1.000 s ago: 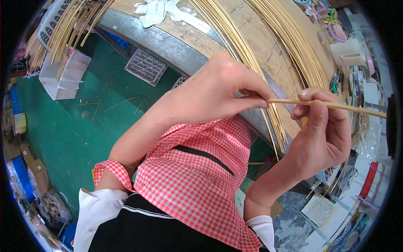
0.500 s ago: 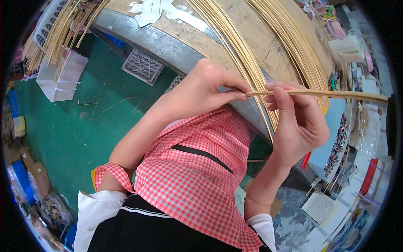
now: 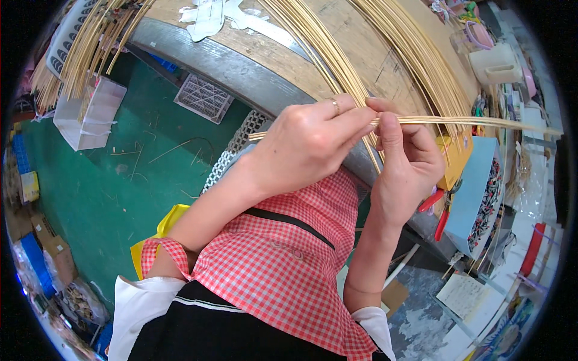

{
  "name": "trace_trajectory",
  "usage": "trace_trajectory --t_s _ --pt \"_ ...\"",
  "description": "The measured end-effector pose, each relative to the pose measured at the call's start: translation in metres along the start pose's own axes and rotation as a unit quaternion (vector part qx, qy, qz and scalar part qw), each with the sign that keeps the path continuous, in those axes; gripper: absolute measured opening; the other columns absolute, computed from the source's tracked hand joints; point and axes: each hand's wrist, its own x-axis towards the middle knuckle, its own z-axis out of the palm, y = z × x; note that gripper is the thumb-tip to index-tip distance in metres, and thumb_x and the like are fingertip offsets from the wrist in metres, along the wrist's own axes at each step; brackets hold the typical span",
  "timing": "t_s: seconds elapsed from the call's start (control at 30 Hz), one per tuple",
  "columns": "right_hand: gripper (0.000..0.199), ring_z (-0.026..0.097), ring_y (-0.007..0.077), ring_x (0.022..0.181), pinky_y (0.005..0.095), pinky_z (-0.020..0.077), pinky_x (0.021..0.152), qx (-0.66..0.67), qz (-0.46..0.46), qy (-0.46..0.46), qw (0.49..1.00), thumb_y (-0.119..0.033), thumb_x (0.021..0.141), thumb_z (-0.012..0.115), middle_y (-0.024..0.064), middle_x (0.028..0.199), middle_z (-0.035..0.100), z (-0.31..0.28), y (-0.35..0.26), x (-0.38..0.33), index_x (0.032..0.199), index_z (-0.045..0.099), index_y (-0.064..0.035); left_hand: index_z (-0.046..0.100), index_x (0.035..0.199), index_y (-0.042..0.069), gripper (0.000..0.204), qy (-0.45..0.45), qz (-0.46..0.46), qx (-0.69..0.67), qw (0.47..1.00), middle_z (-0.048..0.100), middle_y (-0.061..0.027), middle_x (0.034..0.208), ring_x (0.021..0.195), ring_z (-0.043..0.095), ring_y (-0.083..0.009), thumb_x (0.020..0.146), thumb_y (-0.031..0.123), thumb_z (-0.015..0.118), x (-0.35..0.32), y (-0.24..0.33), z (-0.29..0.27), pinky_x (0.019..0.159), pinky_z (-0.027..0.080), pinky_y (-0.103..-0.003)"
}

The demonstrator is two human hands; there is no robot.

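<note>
Several thin, pale bamboo or rattan strips (image 3: 469, 120) stretch sideways in front of me, above the table's edge. My left hand (image 3: 319, 135), which wears a ring, is closed around them, and their short ends (image 3: 259, 136) stick out to its left. Close beside it, my right hand (image 3: 406, 159) pinches the same strips between thumb and fingers. From there they run far to the right and spread slightly apart. Beneath both hands lies a long bundle of similar strips (image 3: 325, 51) on the table; my hands cover part of it.
A second strip bundle (image 3: 409, 48) lies on the wooden tabletop (image 3: 373, 60), near white cut-out pieces (image 3: 208, 21) and a metal ruler (image 3: 277, 33). Red-handled pliers (image 3: 444, 219) sit by a yellow box (image 3: 451, 162) and a light-blue box (image 3: 466, 210). A white crate (image 3: 203, 98) stands below.
My left hand has gone from pinching the strips' ends to closing around them, so the ends now show on its left. My right hand has shifted slightly left. The strips look more separated.
</note>
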Motion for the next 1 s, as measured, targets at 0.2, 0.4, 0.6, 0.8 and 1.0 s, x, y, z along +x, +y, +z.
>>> trace_trajectory --t_s 0.2,0.4,0.6,0.8,1.0 --pt "0.026 0.059 0.0089 0.079 0.0246 0.0461 0.071 -0.280 -0.079 0.162 0.943 -0.019 0.095 0.054 0.0067 0.097 0.069 -0.119 -0.007 0.034 0.100 0.069 0.0013 0.068 0.093 0.000 0.012 -0.031 -0.101 -0.036 0.994 0.061 -0.0113 0.072 0.061 0.058 -0.0203 0.082 0.001 0.063 -0.018 -0.010 -0.025 0.053 0.044 -0.028" --pt "0.035 0.062 0.0213 0.077 0.0341 0.0474 0.071 -0.747 0.047 0.187 0.637 -0.025 0.088 0.060 0.0137 0.086 0.069 -0.432 -0.013 0.045 0.104 0.065 0.0055 0.069 0.092 0.000 0.014 -0.049 -0.172 -0.117 0.977 0.062 -0.0071 0.072 0.060 0.052 -0.0125 0.088 0.008 0.059 -0.028 -0.024 -0.035 0.054 0.039 -0.026" --pt "0.031 0.063 0.0315 0.080 0.0391 0.0471 0.073 -0.659 0.179 0.030 0.730 -0.020 0.080 0.063 0.0206 0.087 0.067 -0.527 0.041 0.035 0.097 0.063 0.0062 0.070 0.091 0.000 0.017 -0.059 -0.237 -0.169 0.955 0.063 -0.0057 0.074 0.061 0.050 -0.0103 0.089 0.014 0.059 -0.032 -0.022 -0.031 0.054 0.037 -0.025" --pt "0.029 0.061 0.0333 0.082 0.0394 0.0462 0.073 -0.751 0.133 0.079 0.642 -0.017 0.077 0.066 0.0210 0.088 0.065 -0.502 0.045 0.045 0.092 0.058 0.0057 0.071 0.091 0.001 0.018 -0.050 -0.240 -0.180 0.953 0.065 -0.0046 0.075 0.061 0.049 -0.0072 0.090 0.015 0.060 -0.031 -0.018 -0.027 0.052 0.035 -0.023" --pt "0.026 0.062 0.0332 0.083 0.0424 0.0462 0.072 -0.739 0.183 0.080 0.644 -0.017 0.077 0.066 0.0220 0.088 0.064 -0.537 0.032 0.022 0.093 0.060 0.0030 0.071 0.091 0.001 0.018 -0.059 -0.248 -0.213 0.943 0.065 -0.0045 0.075 0.061 0.049 -0.0067 0.090 0.015 0.059 -0.032 -0.022 -0.028 0.052 0.034 -0.022"
